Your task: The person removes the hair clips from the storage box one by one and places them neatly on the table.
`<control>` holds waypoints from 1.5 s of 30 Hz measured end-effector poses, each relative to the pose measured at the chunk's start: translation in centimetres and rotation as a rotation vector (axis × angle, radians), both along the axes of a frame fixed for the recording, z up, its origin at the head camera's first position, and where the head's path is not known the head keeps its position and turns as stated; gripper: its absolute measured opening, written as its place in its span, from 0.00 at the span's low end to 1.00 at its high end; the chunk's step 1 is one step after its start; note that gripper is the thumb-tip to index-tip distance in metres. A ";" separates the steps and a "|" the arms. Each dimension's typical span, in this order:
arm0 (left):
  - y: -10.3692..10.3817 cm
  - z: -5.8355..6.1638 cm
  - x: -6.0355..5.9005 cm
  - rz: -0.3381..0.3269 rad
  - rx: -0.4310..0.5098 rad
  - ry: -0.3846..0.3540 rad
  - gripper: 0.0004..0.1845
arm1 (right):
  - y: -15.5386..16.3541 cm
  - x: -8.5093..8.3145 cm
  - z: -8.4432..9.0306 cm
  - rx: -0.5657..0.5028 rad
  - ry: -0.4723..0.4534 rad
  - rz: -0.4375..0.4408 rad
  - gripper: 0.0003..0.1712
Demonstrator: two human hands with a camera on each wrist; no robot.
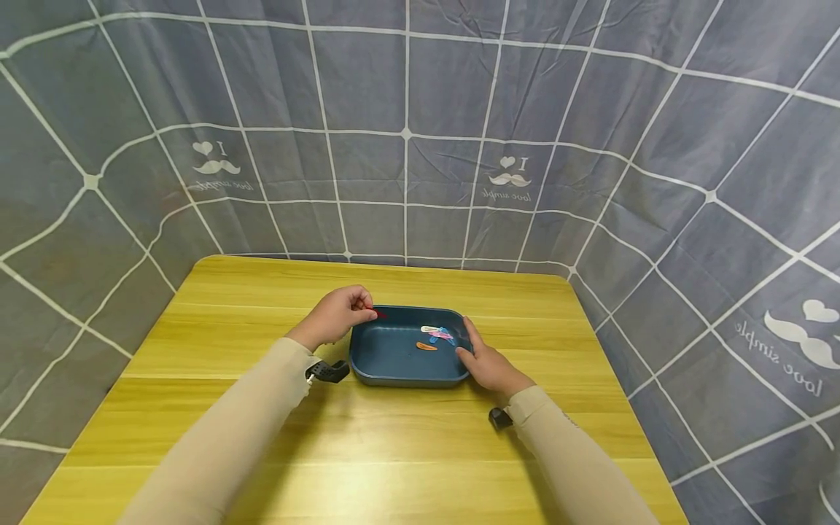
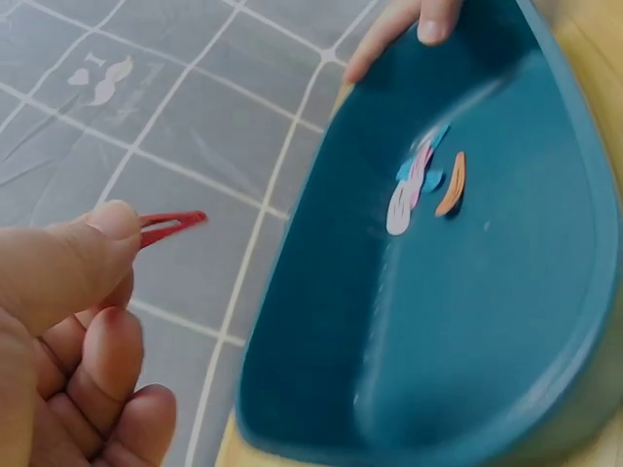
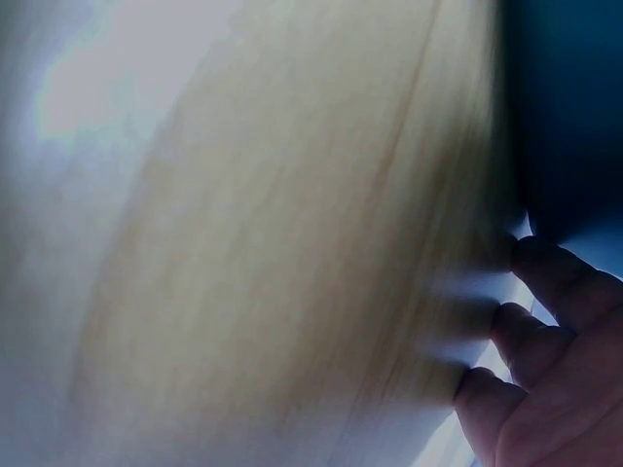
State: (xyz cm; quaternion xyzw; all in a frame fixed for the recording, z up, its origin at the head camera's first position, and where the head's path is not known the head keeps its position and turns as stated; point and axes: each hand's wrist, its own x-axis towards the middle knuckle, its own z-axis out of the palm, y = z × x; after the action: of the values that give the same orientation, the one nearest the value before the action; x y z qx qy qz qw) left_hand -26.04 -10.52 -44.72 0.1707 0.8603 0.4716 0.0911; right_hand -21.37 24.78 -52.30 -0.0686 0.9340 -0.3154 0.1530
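My left hand (image 1: 335,315) pinches a red snap hair clip (image 2: 177,225) between thumb and index finger, its narrow end pointing away from the hand. It is held near the back left corner of a dark blue-green tray (image 1: 387,356). My right hand (image 1: 492,367) grips the tray's right side, thumb over the rim on the inside and other fingers outside. Towards the tray's right end, a white clip (image 2: 398,210), a pink clip (image 2: 420,175) and blue pieces (image 2: 434,181) lie overlapping. An orange hair clip (image 2: 452,185) lies apart, close to them.
The tray stands on a yellow wood-grain table (image 1: 394,452). A grey curtain (image 1: 367,168) with white grid lines hangs behind the table and along its sides. Black straps with dark devices (image 1: 330,371) sit at both wrists.
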 end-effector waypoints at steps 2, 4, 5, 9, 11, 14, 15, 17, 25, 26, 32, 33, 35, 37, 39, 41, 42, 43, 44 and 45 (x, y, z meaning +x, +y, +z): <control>-0.8 0.2 0.1 0.018 -0.018 0.004 0.04 | 0.0 0.0 0.0 0.001 0.000 0.002 0.44; -1.7 0.4 0.3 0.046 -0.041 0.021 0.05 | 0.0 0.1 0.0 -0.001 -0.003 0.001 0.44; -2.1 0.4 0.3 0.061 -0.047 0.035 0.06 | 0.0 0.1 0.0 0.000 -0.004 0.001 0.44; -3.8 0.3 0.4 0.127 -0.044 0.081 0.08 | 0.1 0.0 -0.1 0.002 -0.006 -0.002 0.44; -4.7 0.0 0.4 0.147 -0.013 0.079 0.09 | 0.1 0.0 -0.2 0.004 -0.007 -0.001 0.45; -5.9 -0.3 0.5 0.172 0.039 0.063 0.10 | 0.1 -0.1 -0.2 0.005 -0.009 -0.002 0.45; -6.3 -0.5 0.5 0.177 0.056 0.059 0.10 | 0.1 -0.2 -0.2 0.005 -0.008 -0.002 0.45; -7.0 -0.8 0.6 0.188 0.076 0.057 0.11 | 0.1 -0.2 -0.2 0.007 -0.007 -0.004 0.44; -9.7 -2.0 1.0 0.266 0.066 0.023 0.11 | 0.1 -0.2 -0.2 0.010 0.001 -0.004 0.44; -10.0 -2.2 1.1 0.275 0.055 0.024 0.11 | 0.1 -0.2 -0.2 0.010 0.002 -0.003 0.44; -11.7 -3.1 1.3 0.311 -0.023 0.041 0.16 | 0.0 -0.2 -0.1 0.010 -0.003 -0.010 0.44; -12.0 -3.2 1.3 0.319 -0.033 0.041 0.17 | 0.0 -0.2 -0.1 0.009 -0.004 -0.011 0.44; -12.4 -3.4 1.3 0.333 -0.052 0.041 0.18 | 0.0 -0.3 -0.1 0.010 -0.004 -0.010 0.44; -12.7 -3.6 1.3 0.343 -0.066 0.033 0.20 | 0.0 -0.2 -0.1 0.012 -0.003 -0.009 0.44; -13.0 -3.8 1.3 0.347 -0.068 0.021 0.20 | 0.0 -0.2 -0.1 0.013 -0.003 -0.009 0.44; -13.3 -4.1 1.2 0.339 -0.059 0.014 0.21 | 0.0 -0.2 -0.1 0.014 -0.004 -0.012 0.44; -13.4 -4.3 1.1 0.334 -0.050 0.004 0.20 | 0.0 -0.2 0.0 0.013 -0.006 -0.015 0.45; -13.5 -4.5 1.1 0.329 -0.037 -0.008 0.21 | 0.0 -0.2 0.0 0.013 -0.008 -0.016 0.45; -13.6 -4.6 1.0 0.323 -0.030 -0.018 0.21 | -0.1 -0.2 0.0 0.015 -0.010 -0.017 0.45; -13.8 -4.8 0.9 0.317 -0.024 -0.028 0.21 | -0.1 -0.2 0.0 0.015 -0.013 -0.019 0.45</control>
State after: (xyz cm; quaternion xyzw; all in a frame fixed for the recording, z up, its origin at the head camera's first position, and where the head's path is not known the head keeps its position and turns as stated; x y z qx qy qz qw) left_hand -25.14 -24.29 -49.54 0.0249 0.8806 0.4722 0.0296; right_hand -21.59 24.70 -52.30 -0.0568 0.9360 -0.3103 0.1564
